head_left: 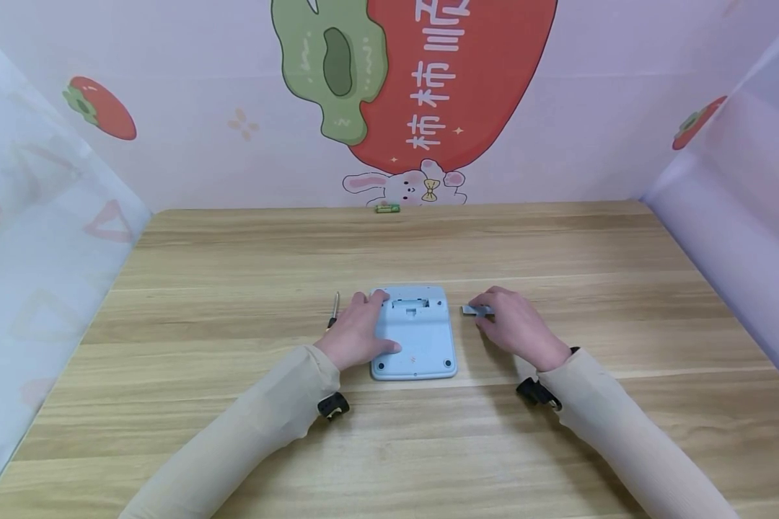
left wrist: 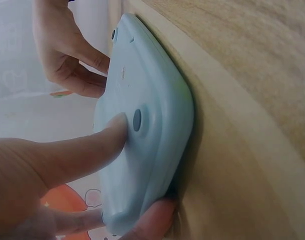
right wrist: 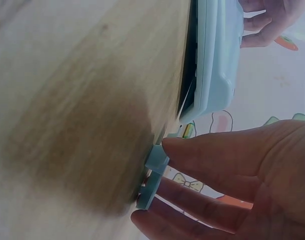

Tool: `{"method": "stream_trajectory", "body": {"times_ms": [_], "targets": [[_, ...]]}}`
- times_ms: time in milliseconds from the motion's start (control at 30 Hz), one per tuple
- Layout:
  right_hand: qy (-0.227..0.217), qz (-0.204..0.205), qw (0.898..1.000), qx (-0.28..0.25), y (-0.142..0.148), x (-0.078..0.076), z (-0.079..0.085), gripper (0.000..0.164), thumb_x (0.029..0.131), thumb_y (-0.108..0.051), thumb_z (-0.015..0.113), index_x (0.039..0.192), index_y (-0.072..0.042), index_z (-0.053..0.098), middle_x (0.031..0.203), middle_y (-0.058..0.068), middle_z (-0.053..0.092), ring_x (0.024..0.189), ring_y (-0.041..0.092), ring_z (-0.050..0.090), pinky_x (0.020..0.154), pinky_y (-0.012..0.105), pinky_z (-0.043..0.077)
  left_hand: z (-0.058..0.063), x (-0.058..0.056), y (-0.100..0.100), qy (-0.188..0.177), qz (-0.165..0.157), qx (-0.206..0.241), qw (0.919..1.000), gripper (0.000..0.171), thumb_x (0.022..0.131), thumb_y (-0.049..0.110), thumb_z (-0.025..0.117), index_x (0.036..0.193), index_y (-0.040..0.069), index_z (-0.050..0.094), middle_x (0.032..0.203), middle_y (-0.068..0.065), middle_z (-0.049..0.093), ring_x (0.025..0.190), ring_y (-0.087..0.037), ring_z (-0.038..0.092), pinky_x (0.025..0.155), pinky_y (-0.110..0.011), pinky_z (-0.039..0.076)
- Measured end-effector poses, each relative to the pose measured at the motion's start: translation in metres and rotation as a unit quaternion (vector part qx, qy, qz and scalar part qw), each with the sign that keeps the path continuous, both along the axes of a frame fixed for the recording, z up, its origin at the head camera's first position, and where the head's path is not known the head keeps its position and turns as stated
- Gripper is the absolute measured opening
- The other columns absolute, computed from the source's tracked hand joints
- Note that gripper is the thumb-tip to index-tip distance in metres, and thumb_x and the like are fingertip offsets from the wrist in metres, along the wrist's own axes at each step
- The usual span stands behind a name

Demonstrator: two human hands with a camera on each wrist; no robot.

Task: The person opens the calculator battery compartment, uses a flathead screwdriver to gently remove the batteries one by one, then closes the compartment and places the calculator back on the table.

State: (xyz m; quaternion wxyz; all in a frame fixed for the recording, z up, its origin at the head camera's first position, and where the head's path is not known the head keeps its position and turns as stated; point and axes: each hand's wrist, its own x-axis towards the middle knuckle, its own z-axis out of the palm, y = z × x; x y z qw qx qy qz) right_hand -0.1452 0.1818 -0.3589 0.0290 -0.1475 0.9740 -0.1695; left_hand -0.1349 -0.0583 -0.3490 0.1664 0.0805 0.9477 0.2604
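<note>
A light blue calculator (head_left: 425, 342) lies face down on the wooden table, its battery compartment (head_left: 412, 303) uncovered near the far edge. My left hand (head_left: 355, 333) grips its left side; in the left wrist view the thumb (left wrist: 87, 155) presses on the back beside a dark rubber foot (left wrist: 137, 120), and a fingertip is tucked at the lower edge. To the right of the calculator, my right hand (head_left: 518, 330) pinches a small light blue battery cover (right wrist: 153, 170) between thumb and fingers, close over the tabletop.
A screwdriver (head_left: 335, 310) lies just left of the calculator, partly hidden by the left hand. One green battery (head_left: 387, 208) is at the table's far edge, by the printed back wall (head_left: 201, 166). Side walls (head_left: 740, 238) flank the table.
</note>
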Motion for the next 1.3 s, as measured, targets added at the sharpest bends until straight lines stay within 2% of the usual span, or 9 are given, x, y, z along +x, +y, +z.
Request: {"method": "stream_trajectory", "body": {"times_ms": [800, 1300], "targets": [[0.016, 0.003, 1.000, -0.007, -0.001, -0.001, -0.002, 0.023, 0.079, -0.002, 0.067, 0.103, 0.001, 0.067, 0.102, 0.017, 0.066, 0.092, 0.031, 0.064, 0.079, 0.044, 0.052, -0.002, 0.000, 0.000, 0.002, -0.002, 0.005, 1.0000, 0.080, 0.074, 0.029, 0.077, 0.139, 0.012, 0.035, 0.125, -0.019, 0.045, 0.098, -0.026, 0.051, 0.088, -0.041, 0.047], [0.029, 0.008, 0.999, -0.022, -0.010, -0.007, 0.013, 0.025, 0.081, -0.002, 0.064, 0.105, 0.001, 0.066, 0.103, 0.018, 0.066, 0.093, 0.031, 0.064, 0.080, 0.044, 0.052, -0.001, 0.000, -0.001, 0.000, 0.002, 0.002, 1.0000, 0.080, 0.074, 0.029, 0.077, 0.140, 0.012, 0.035, 0.125, -0.018, 0.046, 0.097, -0.026, 0.051, 0.087, -0.041, 0.047]]}}
